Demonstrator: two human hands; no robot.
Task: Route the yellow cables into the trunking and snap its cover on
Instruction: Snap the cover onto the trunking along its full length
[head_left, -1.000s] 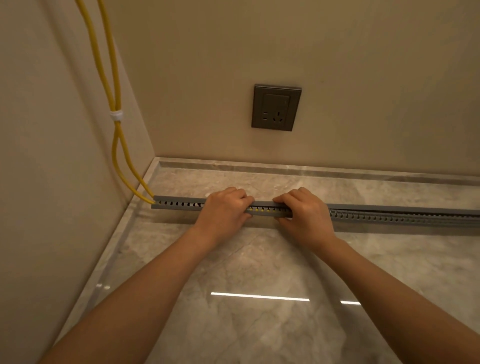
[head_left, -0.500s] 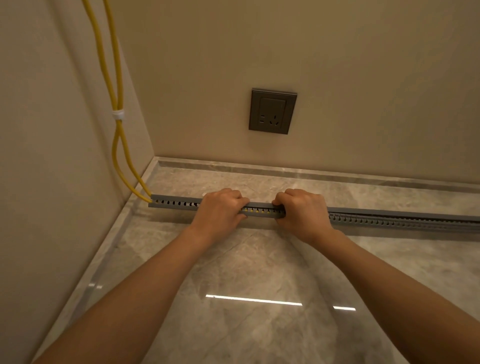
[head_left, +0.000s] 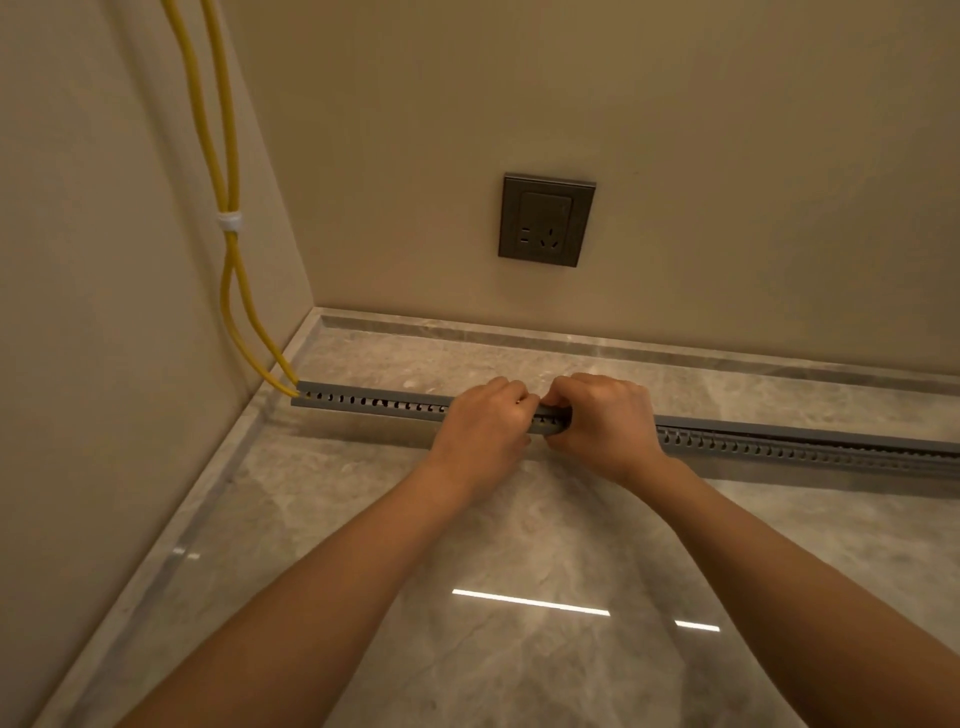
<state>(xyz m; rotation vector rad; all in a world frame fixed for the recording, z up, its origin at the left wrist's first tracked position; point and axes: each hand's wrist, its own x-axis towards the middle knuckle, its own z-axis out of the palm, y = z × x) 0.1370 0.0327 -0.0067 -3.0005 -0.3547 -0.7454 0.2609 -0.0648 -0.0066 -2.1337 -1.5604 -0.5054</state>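
A long grey slotted trunking (head_left: 374, 404) lies on the marble floor, running from the left wall off to the right. Two yellow cables (head_left: 224, 171), bound by a white tie (head_left: 229, 221), hang down the left wall and enter the trunking's left end. My left hand (head_left: 485, 423) and my right hand (head_left: 605, 421) sit side by side on the trunking's middle, fingers curled over its top, thumbs at its near side. To the right of my hands the grey cover (head_left: 800, 431) sits slightly raised above the slotted wall.
A dark wall socket (head_left: 545, 221) is set in the back wall above the trunking. A marble skirting (head_left: 623, 345) runs along the wall's foot. The glossy marble floor (head_left: 519, 545) reflects a ceiling light.
My hands have drawn closer together on the trunking; the right hand slid left toward the left hand. The view has tilted slightly.
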